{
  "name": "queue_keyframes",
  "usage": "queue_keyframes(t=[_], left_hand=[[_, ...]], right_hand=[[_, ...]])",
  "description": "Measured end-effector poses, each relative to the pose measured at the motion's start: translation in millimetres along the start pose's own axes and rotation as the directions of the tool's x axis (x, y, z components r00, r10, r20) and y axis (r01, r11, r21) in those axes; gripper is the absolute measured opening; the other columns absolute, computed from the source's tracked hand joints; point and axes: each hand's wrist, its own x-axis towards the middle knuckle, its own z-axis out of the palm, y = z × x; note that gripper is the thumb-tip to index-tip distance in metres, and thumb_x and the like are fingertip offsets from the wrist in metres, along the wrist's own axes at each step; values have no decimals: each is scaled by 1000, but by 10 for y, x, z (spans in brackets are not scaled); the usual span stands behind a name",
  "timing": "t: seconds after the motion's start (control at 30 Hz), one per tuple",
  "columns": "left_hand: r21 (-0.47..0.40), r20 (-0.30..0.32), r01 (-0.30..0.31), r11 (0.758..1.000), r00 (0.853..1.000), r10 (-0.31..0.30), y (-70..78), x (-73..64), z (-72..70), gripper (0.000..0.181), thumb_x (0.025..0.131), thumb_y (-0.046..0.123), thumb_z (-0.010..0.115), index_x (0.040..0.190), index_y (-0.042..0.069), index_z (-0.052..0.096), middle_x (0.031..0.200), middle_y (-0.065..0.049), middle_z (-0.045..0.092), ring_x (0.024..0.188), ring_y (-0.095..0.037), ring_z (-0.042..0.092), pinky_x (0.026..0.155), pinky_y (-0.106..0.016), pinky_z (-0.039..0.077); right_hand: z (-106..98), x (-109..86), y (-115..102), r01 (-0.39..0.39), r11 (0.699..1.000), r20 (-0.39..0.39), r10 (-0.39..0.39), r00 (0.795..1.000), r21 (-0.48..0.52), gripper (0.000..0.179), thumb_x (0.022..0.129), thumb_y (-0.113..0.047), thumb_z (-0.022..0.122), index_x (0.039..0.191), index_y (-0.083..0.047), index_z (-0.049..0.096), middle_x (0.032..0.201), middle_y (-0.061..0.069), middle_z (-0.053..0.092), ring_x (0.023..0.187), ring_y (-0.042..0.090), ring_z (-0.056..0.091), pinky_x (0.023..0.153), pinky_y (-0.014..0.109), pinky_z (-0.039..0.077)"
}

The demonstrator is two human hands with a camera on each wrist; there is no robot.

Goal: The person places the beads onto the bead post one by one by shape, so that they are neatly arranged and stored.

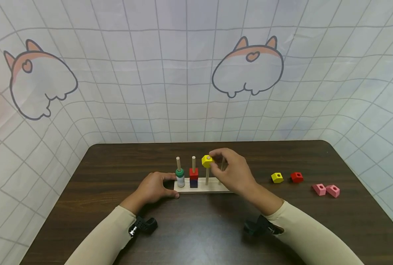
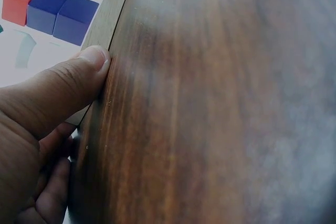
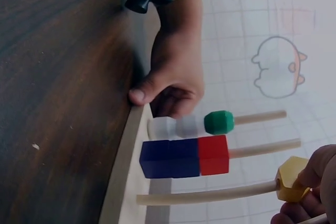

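A pale wooden board with upright pegs [image 1: 203, 188] lies on the table. My left hand [image 1: 154, 187] grips its left end, the thumb on the front edge in the left wrist view. My right hand [image 1: 235, 172] pinches a yellow block [image 1: 206, 162] at the top of the third peg [image 3: 205, 196], whose tip pokes into the block's hole. White beads [image 3: 176, 127] with a green bead [image 3: 219, 123] above them fill the first peg. On the second, a red block [image 3: 213, 155] sits over two dark blue blocks [image 3: 170, 158]. Fingers partly hide another peg [image 1: 223, 162].
Right of the board lie another yellow block [image 1: 277, 177], a red block [image 1: 296, 177] and two pink blocks [image 1: 319, 189], all loose on the dark wooden table [image 1: 196, 228]. Behind the table hangs a white grid-patterned sheet [image 1: 170, 73].
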Motion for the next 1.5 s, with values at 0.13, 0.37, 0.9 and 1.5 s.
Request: queue_keyframes(t=[0.13,0.37,0.9,1.5], left_hand=[[-5,-3,-17,1000,1000,17,2,0,-5,63,72,38,94,128,16,74,130,-5,69,127,-30,59,103,-49,47],[-1,-5,-27,1000,1000,27,-1,2,-5,63,73,39,94,128,15,74,129,-5,69,126,-30,60,103,-50,48],[5,1,-18,1000,1000,18,11,11,0,63,73,38,94,128,16,74,130,-5,69,126,-30,60,103,-50,48],[9,0,-28,1000,1000,28,1,2,9,63,73,37,94,128,16,74,130,-5,69,126,-29,60,103,-50,48]], right_hand=[[43,-23,34,4,999,-23,-3,1000,43,30,91,-3,75,120,-1,67,105,6,67,83,16,61,68,33,55],[104,-45,87,3,992,-55,4,998,126,51,90,-1,76,136,1,54,112,8,68,91,18,64,80,37,57],[319,-194,287,-128,977,14,127,992,172,71,86,1,78,146,-3,41,108,3,71,92,17,68,83,39,57],[485,-304,459,-197,970,64,189,980,140,56,84,-1,76,134,-4,51,104,1,74,92,21,68,84,43,55]])
